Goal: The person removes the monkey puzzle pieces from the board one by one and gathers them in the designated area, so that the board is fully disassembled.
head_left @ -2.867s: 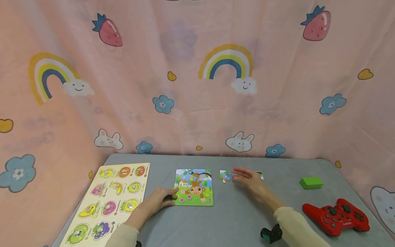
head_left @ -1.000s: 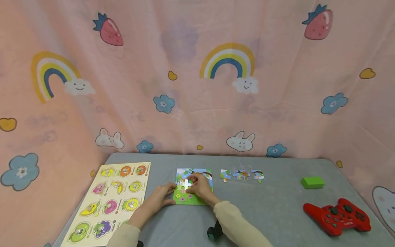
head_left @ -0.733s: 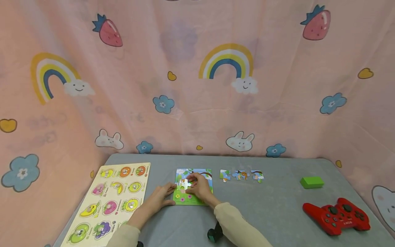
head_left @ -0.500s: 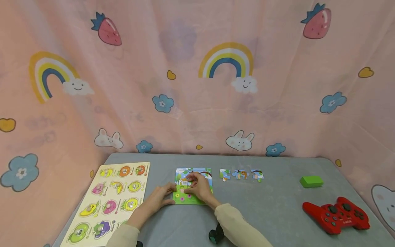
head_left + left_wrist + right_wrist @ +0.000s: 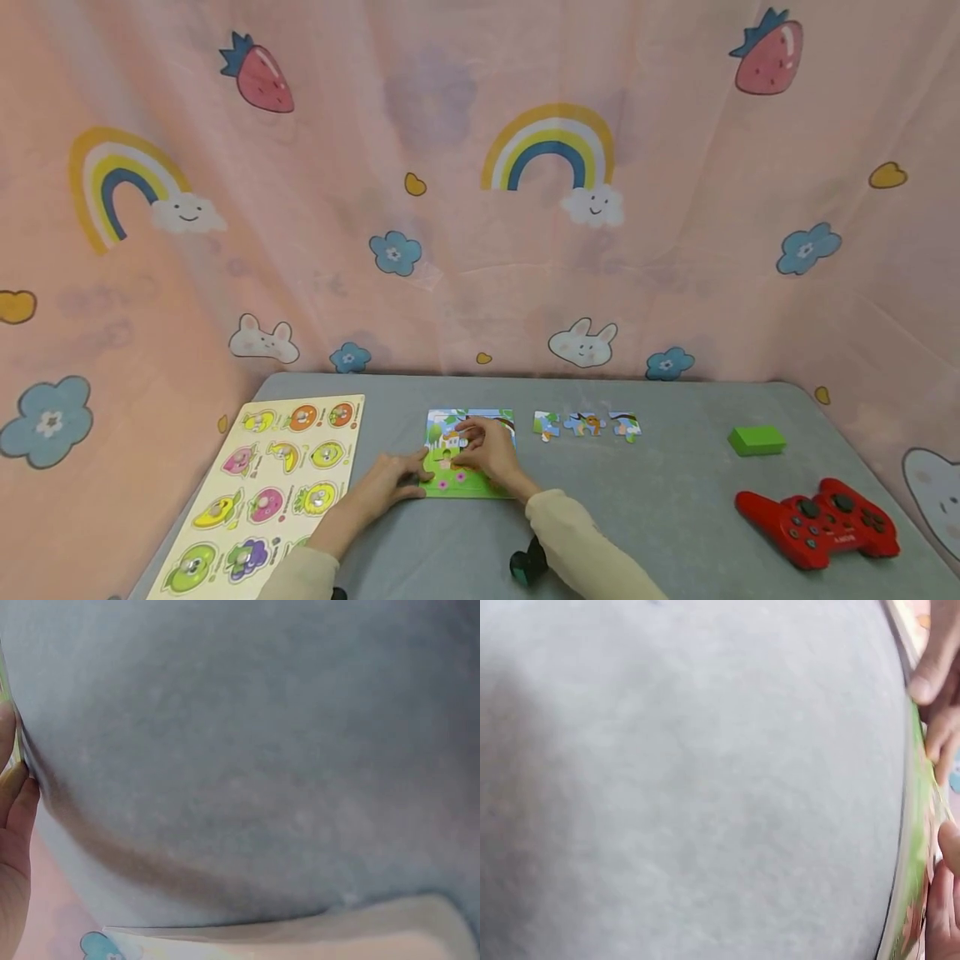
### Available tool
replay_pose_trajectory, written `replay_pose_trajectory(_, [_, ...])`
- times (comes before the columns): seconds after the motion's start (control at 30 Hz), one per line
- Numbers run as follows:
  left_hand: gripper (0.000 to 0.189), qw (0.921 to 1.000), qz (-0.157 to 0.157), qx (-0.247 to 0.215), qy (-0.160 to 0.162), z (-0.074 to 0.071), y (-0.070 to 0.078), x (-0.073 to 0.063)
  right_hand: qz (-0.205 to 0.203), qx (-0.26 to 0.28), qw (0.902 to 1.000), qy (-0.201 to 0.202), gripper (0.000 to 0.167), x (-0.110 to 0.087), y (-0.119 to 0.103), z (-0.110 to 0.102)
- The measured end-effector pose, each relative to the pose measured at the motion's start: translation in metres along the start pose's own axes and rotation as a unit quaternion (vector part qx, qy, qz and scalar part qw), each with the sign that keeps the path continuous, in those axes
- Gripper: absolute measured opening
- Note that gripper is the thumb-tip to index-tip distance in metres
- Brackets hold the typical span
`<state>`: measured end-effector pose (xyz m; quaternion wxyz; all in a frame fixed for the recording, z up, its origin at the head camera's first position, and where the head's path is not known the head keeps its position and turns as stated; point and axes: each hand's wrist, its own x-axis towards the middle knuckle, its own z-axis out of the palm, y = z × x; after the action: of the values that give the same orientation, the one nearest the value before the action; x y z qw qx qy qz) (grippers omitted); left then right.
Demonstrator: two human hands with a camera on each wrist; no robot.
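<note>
A square jigsaw puzzle (image 5: 472,487) with a monkey scene lies at the middle of the grey table. At its left edge, my left hand (image 5: 392,485) holds the board with fingers and thumb; in the left wrist view, fingertips (image 5: 9,780) meet that edge. Over the picture, my right hand (image 5: 491,454) pinches a puzzle piece (image 5: 448,443) near the house between thumb and fingers. That hand covers much of the monkey. To the right lie three loose pieces in a row: a left piece (image 5: 547,425), a middle one (image 5: 584,424) and a right one (image 5: 626,426).
A cream fruit board (image 5: 300,429) stretches along the left side of the table. A green block (image 5: 757,441) and a red game controller (image 5: 821,525) lie on the right. Behind the table hangs a pink curtain (image 5: 480,292) with rainbows and strawberries.
My right hand has moved left from the loose pieces to the puzzle and pinches a piece there. The piece's bright glare has gone as it tilts. My left fingers have shifted slightly at the edge.
</note>
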<state>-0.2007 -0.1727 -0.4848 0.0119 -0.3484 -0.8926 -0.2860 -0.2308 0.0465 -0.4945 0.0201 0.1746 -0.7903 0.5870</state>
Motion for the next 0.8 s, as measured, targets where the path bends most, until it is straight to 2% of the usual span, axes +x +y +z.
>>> replay_pose_trajectory(0.13, [0.021, 0.9998, -0.018, -0.003, -0.011, 0.000, 0.000, 0.002, 0.066, 0.074, 0.9950, -0.017, 0.037, 0.000, 0.000, -0.007])
replay_pose_trajectory(0.3, [0.022, 0.9986, -0.042, -0.012, -0.028, 0.000, 0.002, 0.004, 0.101, 0.142, 0.9842, -0.032, 0.039, -0.001, 0.004, -0.019])
replay_pose_trajectory(0.6, [0.021, 0.9983, -0.041, -0.026, -0.032, -0.002, 0.004, 0.004, 0.150, 0.152, 0.9764, -0.032, 0.041, -0.004, 0.007, -0.045])
replay_pose_trajectory(0.8, [0.022, 0.9978, -0.044, -0.035, -0.033, -0.002, 0.004, 0.004, 0.150, 0.153, 0.9751, -0.059, 0.038, -0.010, 0.016, -0.062])
